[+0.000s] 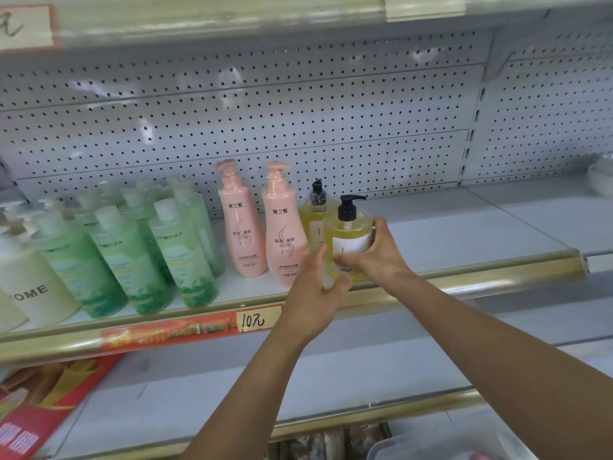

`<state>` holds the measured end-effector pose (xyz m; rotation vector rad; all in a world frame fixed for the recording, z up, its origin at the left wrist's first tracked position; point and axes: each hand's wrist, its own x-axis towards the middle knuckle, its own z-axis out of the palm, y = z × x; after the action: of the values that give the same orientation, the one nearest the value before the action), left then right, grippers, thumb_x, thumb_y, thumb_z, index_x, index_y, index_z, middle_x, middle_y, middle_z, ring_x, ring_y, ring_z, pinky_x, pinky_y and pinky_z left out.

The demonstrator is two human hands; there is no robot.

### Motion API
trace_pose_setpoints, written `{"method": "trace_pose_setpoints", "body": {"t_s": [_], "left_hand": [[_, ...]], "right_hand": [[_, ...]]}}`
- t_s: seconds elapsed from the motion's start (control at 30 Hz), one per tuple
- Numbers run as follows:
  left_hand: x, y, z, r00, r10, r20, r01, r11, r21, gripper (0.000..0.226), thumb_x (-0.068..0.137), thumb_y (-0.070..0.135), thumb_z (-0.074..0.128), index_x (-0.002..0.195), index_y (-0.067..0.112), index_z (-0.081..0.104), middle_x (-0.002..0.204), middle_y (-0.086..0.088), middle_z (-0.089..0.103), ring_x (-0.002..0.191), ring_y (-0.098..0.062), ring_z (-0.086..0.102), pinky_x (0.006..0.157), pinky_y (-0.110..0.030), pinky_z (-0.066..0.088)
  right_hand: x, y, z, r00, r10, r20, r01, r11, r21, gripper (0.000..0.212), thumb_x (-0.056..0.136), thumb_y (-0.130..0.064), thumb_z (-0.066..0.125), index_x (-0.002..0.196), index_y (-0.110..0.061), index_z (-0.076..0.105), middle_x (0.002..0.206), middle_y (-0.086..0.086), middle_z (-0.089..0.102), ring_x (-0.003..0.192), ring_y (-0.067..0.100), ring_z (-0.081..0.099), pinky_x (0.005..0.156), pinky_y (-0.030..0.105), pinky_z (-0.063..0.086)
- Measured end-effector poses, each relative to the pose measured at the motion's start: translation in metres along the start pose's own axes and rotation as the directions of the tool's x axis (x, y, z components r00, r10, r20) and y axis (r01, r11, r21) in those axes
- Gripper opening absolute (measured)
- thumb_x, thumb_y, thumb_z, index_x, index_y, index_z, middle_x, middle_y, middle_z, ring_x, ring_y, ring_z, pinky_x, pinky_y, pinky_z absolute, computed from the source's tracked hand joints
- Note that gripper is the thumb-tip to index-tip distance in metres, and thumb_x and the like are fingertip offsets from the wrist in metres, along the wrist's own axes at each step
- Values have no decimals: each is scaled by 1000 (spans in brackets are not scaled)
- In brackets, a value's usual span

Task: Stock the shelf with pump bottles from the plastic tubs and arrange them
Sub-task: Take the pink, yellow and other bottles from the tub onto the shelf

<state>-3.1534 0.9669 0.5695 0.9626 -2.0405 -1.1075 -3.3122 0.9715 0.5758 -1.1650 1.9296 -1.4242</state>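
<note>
Both hands meet at one yellow pump bottle that stands upright near the front edge of the shelf. The right hand grasps it from the right side: the fingers curl around the body, and the thumb lies across the lower front, under the white label. The left hand comes from below and left, and its fingers are quite straight; the fingertips touch the lower left part of the same bottle, so this hand is released and does not clasp. The bottle has a black pump on top, with the nozzle pointing to the right.

Just behind it and a little to the left stands a second yellow bottle, also with a black pump. To the left of that are two pink bottles, upright and side by side. Further left is a group of green bottles with clear caps, in several rows, and at the far left a cream bottle. On the gold front rail of the shelf there is a red price strip with a handwritten tag. At the bottom right corner the rim of a clear plastic tub is visible.
</note>
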Motion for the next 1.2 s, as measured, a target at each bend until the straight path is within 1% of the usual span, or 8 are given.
{"method": "trace_pose_setpoints", "body": {"t_s": [0.3,0.43,0.5,0.6,0.7,0.97,1.1,1.2], "left_hand": [[-6,-14,-5,995,96,-35,-81,952,295,64,95,34,57,152,24,28,154,6,34,141,-12,30,115,-32,29],[-18,-8,-8,982,173,-71,-129,903,410,58,96,36,54,149,23,33,147,4,42,136,-13,35,107,-29,33],[-32,-3,-5,969,221,-109,-152,885,440,53,98,42,50,146,23,40,142,5,47,132,-13,39,103,-30,37],[-55,0,8,959,258,-120,-181,877,446,48,99,50,43,139,24,48,134,8,54,125,-12,46,98,-33,42],[-77,-4,31,970,228,-78,-176,891,418,46,99,54,38,133,27,52,127,10,59,120,-10,51,92,-31,44],[-140,-51,114,982,2,191,-73,929,363,36,97,43,51,129,28,57,121,13,62,114,-6,56,93,-28,45],[-169,-80,157,935,-110,337,-5,946,323,46,86,54,48,119,25,63,110,9,67,102,-10,63,89,-36,50],[-186,-102,183,880,-199,431,58,946,318,37,94,40,56,126,22,60,114,6,66,102,-10,62,91,-31,49]], "right_hand": [[1,-4,-3,998,22,59,-15,994,-113,84,67,-24,86,131,-21,32,112,-3,57,107,18,60,76,24,48],[-18,-7,-16,997,-66,33,71,980,-187,103,74,-32,82,151,-18,16,145,5,40,135,21,38,101,30,37],[-42,-3,-27,973,-226,-46,199,925,-323,91,81,-38,74,151,-17,19,149,6,37,137,21,34,107,40,36],[-86,12,-42,885,-457,-91,357,791,-498,60,87,-34,66,140,-15,43,138,5,49,123,24,46,97,44,43],[-130,40,-54,869,-487,-86,376,764,-524,38,88,-31,63,123,-18,57,127,0,56,112,21,54,89,40,47],[-221,152,-99,993,-91,-80,36,854,-519,24,89,-25,65,112,-21,65,112,-6,64,99,15,63,72,26,44],[-261,206,-113,984,152,-89,-176,841,-511,22,90,-25,63,111,-23,65,107,-7,65,85,9,60,68,13,40],[-288,240,-117,949,305,-79,-301,804,-513,18,89,-22,62,107,-21,65,97,-10,62,83,7,58,67,9,40]]}}
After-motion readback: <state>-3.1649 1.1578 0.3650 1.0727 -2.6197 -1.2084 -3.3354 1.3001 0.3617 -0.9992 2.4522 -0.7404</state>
